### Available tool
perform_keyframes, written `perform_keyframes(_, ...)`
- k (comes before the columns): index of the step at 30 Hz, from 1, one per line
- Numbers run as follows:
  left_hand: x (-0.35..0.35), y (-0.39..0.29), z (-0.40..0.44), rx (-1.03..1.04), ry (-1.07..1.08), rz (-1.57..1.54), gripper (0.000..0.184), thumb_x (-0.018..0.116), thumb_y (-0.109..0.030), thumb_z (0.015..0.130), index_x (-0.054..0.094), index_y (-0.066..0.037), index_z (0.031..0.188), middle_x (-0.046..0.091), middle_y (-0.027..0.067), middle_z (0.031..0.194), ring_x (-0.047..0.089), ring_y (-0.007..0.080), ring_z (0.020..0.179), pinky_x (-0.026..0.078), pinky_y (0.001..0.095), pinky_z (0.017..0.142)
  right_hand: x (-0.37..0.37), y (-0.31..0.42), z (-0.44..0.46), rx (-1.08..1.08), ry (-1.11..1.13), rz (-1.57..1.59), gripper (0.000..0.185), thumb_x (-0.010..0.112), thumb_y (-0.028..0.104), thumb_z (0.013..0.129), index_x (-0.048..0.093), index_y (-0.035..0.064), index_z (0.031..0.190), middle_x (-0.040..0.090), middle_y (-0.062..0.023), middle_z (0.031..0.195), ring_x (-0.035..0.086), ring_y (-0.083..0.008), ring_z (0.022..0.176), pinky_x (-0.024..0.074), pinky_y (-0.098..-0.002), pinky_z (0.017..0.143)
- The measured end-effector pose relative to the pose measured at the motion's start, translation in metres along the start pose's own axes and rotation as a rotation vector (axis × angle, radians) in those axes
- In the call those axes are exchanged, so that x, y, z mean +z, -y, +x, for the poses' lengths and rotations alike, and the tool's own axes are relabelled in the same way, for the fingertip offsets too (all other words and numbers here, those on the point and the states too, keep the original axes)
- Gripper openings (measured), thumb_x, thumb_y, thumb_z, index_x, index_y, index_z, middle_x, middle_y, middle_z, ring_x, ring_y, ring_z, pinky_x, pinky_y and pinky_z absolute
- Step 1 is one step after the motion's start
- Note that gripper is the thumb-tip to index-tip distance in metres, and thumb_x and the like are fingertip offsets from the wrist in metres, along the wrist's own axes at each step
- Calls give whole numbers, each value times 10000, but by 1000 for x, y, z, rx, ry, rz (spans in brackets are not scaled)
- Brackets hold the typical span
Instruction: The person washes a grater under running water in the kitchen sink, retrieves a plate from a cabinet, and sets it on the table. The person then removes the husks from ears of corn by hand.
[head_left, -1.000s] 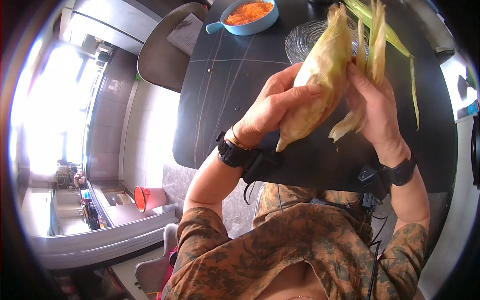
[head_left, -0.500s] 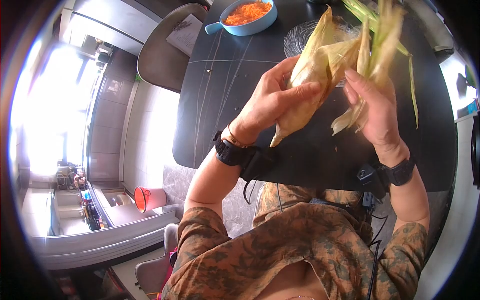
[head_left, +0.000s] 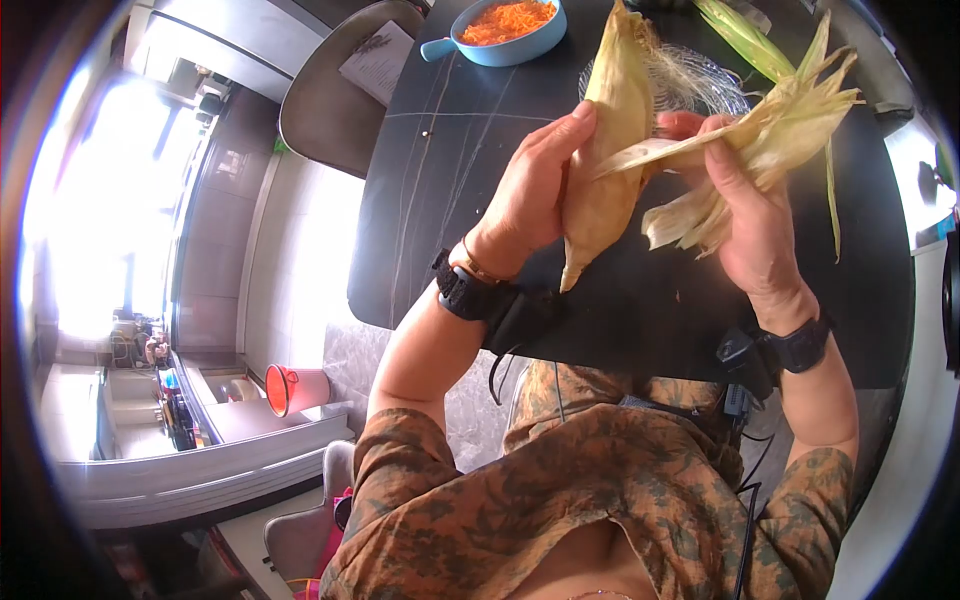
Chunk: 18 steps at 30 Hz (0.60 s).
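Note:
An ear of corn (head_left: 612,120) in pale yellow husk stands tilted over the black table, its narrow end pointing down toward the front edge. My left hand (head_left: 535,185) is wrapped round its lower left side. Loose husk leaves (head_left: 785,135) fan out from my right hand (head_left: 745,215), whose thumb and fingers are pressed together on them. One strip of this husk reaches across to the ear. Behind the ear, a clear ridged glass plate (head_left: 700,85) is partly hidden by the corn and hands.
At the table's (head_left: 420,200) far left is a blue pan (head_left: 515,48) of shredded orange food. Green husk pieces (head_left: 745,40) lie at the far right. A chair (head_left: 330,110) holding a paper is beyond the left edge. A red-and-white bucket (head_left: 297,390) is at the lower left.
More husk leaves are bunched in my right hand, now fanned toward the right. The ear has turned more upright in my left hand, and a strip has been pulled sideways from it.

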<state>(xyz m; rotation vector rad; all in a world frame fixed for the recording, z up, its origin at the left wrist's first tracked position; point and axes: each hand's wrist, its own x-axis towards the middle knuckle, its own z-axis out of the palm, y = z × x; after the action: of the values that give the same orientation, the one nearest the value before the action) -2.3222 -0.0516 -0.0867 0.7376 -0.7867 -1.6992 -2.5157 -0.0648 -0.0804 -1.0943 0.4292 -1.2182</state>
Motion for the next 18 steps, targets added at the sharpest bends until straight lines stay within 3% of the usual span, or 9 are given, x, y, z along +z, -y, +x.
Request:
perform_keyframes(2, -4, 2, 2, 38, -2, -48, 405, 424, -329, 965, 499, 22, 1153, 601, 118, 1040, 610, 178, 892, 505, 310, 789, 1, 1, -2, 24, 76, 60, 201, 507, 187, 943, 553, 41, 1072, 614, -117, 1094, 587, -179, 1027, 455, -320, 929)
perform_keyframes(5, -5, 2, 1, 92, -45, -21, 415, 415, -341, 967, 495, 20, 1155, 598, 117, 1044, 606, 184, 907, 504, 332, 802, 1, -1, -4, 7, 16, 83, 198, 491, 201, 952, 547, 39, 1049, 616, -94, 1017, 593, -162, 960, 467, -318, 897)
perform_keyframes(9, -1, -4, -3, 135, -162, -78, 431, 383, -366, 973, 495, 3, 1165, 595, 118, 1046, 600, 200, 908, 497, 346, 809, -1, 2, -3, -42, 56, 83, 199, 469, 217, 962, 541, 37, 1005, 539, -19, 819, 535, -106, 766, 486, -316, 816)
perform_keyframes(12, -15, -6, 2, 164, -179, -114, 437, 379, -374, 972, 489, -3, 1175, 590, 117, 1059, 593, 207, 924, 492, 358, 822, -14, 4, -1, 24, 169, 186, 241, 441, 255, 971, 530, 33, 1003, 527, -27, 834, 523, -113, 791, 490, -325, 817)
perform_keyframes(18, -20, -1, 10, 198, -212, -158, 513, 325, -457, 965, 481, -37, 1217, 587, 133, 1124, 584, 250, 1017, 464, 404, 901, 14, 10, 2, 95, -129, 191, 371, 439, 322, 966, 489, 32, 1192, 577, -98, 1106, 554, -172, 1040, 464, -341, 888)
